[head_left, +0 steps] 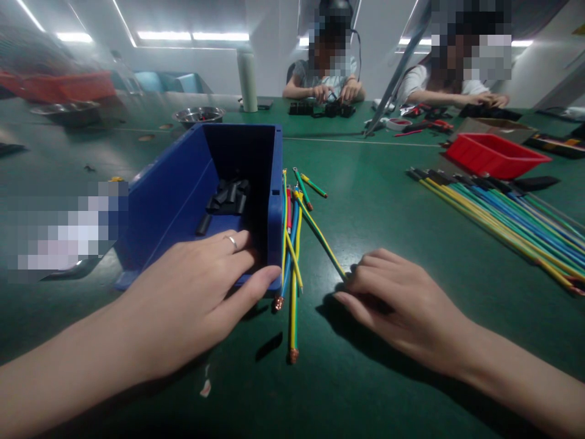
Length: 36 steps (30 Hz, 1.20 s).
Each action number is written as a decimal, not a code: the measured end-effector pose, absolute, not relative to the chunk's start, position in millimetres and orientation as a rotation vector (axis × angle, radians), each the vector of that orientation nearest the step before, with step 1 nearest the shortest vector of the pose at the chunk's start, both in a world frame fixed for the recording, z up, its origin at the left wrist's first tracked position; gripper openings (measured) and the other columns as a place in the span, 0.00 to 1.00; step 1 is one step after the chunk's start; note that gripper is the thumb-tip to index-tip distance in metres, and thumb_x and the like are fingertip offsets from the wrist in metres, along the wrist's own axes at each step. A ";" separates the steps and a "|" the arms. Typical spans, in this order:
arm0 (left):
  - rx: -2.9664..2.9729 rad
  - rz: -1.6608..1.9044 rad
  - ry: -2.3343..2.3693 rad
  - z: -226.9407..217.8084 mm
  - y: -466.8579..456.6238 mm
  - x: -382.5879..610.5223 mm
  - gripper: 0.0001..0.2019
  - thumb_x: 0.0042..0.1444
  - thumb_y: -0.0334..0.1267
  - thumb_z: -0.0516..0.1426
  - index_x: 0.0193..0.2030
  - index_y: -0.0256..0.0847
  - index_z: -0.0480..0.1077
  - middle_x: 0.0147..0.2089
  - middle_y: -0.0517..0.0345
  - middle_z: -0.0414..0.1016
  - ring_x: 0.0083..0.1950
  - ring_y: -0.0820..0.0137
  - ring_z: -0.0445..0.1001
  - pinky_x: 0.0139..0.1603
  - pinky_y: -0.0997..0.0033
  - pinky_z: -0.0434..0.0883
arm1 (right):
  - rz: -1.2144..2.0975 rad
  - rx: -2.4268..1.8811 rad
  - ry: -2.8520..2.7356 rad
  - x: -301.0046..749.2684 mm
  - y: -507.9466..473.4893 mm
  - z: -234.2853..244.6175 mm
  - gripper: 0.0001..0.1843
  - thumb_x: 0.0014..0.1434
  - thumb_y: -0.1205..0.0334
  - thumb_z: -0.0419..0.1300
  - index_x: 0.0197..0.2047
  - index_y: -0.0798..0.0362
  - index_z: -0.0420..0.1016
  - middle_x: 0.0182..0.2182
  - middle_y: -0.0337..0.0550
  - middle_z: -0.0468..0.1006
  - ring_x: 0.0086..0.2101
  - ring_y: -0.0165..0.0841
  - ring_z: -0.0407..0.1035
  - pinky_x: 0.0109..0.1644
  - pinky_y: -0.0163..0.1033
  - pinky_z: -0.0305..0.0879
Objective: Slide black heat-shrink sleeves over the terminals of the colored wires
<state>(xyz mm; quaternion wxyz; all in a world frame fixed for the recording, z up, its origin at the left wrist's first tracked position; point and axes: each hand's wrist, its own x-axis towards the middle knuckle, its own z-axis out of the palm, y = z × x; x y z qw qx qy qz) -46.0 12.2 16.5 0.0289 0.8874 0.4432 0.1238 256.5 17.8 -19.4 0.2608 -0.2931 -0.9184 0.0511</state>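
My left hand [205, 292], a ring on one finger, reaches over the front lip of a blue plastic bin [274, 207]. Its fingers dip inside and its thumb stretches apart toward the right wall; I see nothing held. Several short black sleeves [231, 196] lie deeper in the bin. Closed in a pinch, my right hand [397, 305] grips the near end of a thin yellow-green wire [322, 236], which slants away toward the bin. Beside the bin's right wall lies a small pile of cut wires [295, 305], some with bare copper ends.
To the right is a row of yellow-green and blue cables [507, 213] with black ends, near a red tray [498, 155]. A metal bowl [199, 116] and a pale bottle [247, 79] stand behind the bin. Two people [326, 91] work across the green table.
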 end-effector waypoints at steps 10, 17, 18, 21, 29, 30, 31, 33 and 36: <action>2.716 0.362 1.369 17.1 12.3 -45.9 0.37 0.82 0.56 0.38 0.39 0.41 0.84 0.42 0.46 0.85 0.39 0.57 0.81 0.44 0.54 0.77 | 0.091 -1.082 -2.432 256.7 18.7 -24.3 0.15 0.73 0.66 0.58 0.60 0.55 0.76 0.55 0.57 0.83 0.51 0.44 0.79 0.50 0.50 0.80; 2.703 0.426 1.388 18.2 12.9 -43.9 0.39 0.81 0.57 0.37 0.35 0.46 0.85 0.40 0.50 0.81 0.41 0.58 0.79 0.43 0.56 0.76 | 0.097 -1.081 -2.450 258.0 18.6 -25.6 0.16 0.76 0.62 0.57 0.61 0.56 0.78 0.63 0.61 0.81 0.60 0.47 0.79 0.60 0.59 0.81; 2.699 0.435 1.383 17.8 13.0 -43.5 0.39 0.82 0.57 0.38 0.35 0.46 0.85 0.40 0.50 0.81 0.41 0.59 0.79 0.43 0.57 0.76 | 0.089 -1.072 -2.442 258.4 18.7 -25.6 0.14 0.76 0.62 0.57 0.59 0.56 0.78 0.62 0.61 0.82 0.60 0.47 0.79 0.60 0.59 0.81; 2.717 0.440 1.376 16.7 13.4 -43.5 0.38 0.82 0.58 0.38 0.36 0.46 0.85 0.44 0.49 0.83 0.45 0.58 0.80 0.45 0.57 0.76 | 0.081 -1.049 -2.407 259.7 20.2 -24.4 0.08 0.75 0.64 0.58 0.50 0.53 0.78 0.57 0.58 0.85 0.55 0.45 0.82 0.56 0.54 0.82; 2.784 0.443 1.308 19.8 14.2 -44.1 0.36 0.82 0.54 0.40 0.36 0.44 0.84 0.39 0.49 0.84 0.39 0.58 0.79 0.46 0.53 0.77 | 0.092 -1.088 -2.409 262.5 23.5 -24.4 0.06 0.70 0.69 0.59 0.48 0.52 0.75 0.46 0.51 0.86 0.43 0.42 0.82 0.43 0.48 0.82; 2.763 0.444 1.325 19.8 13.8 -43.8 0.36 0.82 0.54 0.40 0.37 0.44 0.85 0.39 0.50 0.83 0.38 0.59 0.79 0.48 0.54 0.77 | 0.101 -1.102 -2.402 262.7 23.1 -25.2 0.08 0.70 0.70 0.58 0.50 0.52 0.76 0.48 0.53 0.86 0.44 0.42 0.83 0.45 0.49 0.83; 2.740 0.446 1.350 19.5 13.4 -43.5 0.35 0.82 0.55 0.40 0.39 0.44 0.85 0.38 0.50 0.83 0.37 0.59 0.79 0.49 0.54 0.77 | 0.105 -1.110 -2.394 262.8 22.7 -25.9 0.12 0.70 0.70 0.57 0.54 0.53 0.76 0.50 0.54 0.86 0.47 0.43 0.83 0.48 0.50 0.83; 2.699 0.452 1.402 18.5 12.3 -42.8 0.36 0.81 0.58 0.40 0.40 0.44 0.85 0.38 0.51 0.83 0.37 0.59 0.80 0.50 0.54 0.78 | 0.115 -1.105 -2.389 263.0 22.3 -26.6 0.18 0.69 0.72 0.55 0.60 0.54 0.75 0.54 0.56 0.86 0.51 0.44 0.83 0.53 0.52 0.84; 2.644 0.474 1.444 17.5 11.6 -41.2 0.35 0.80 0.60 0.41 0.40 0.44 0.83 0.41 0.50 0.85 0.40 0.57 0.83 0.46 0.55 0.77 | 0.138 -1.067 -2.422 264.4 23.6 -25.5 0.22 0.68 0.73 0.54 0.62 0.53 0.75 0.57 0.57 0.85 0.55 0.44 0.82 0.57 0.54 0.83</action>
